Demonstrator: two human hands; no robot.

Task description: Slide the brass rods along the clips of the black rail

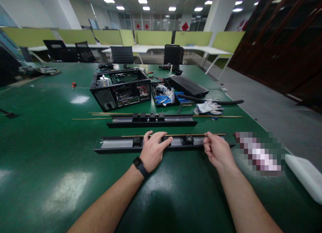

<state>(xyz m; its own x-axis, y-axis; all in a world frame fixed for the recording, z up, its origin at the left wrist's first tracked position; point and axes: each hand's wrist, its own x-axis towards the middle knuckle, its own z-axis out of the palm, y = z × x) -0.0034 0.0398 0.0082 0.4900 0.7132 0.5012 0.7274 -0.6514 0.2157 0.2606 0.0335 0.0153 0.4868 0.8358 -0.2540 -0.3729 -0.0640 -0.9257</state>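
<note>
A long black channel (113, 151) with a pale inner floor lies crosswise before me on the green table. Black square blocks sit in it, one at the left (137, 141) and one to the right (188, 139). My left hand (154, 151) reaches over the channel, thumb and fingers around a middle block (167, 139) that they partly hide. A thin brass rod (195, 135) runs along the channel's far side, above the blocks. Near its right end, my right hand (217, 149) is closed in a pinch on the rod.
Behind lies a second channel (151, 124) with several black blocks and brass rods (100, 114). Farther back are an open computer case (120, 90), a tray with gloves (164, 95) and more gloves (208, 107). A blurred-out item (259, 154) and a white object (304, 176) lie right.
</note>
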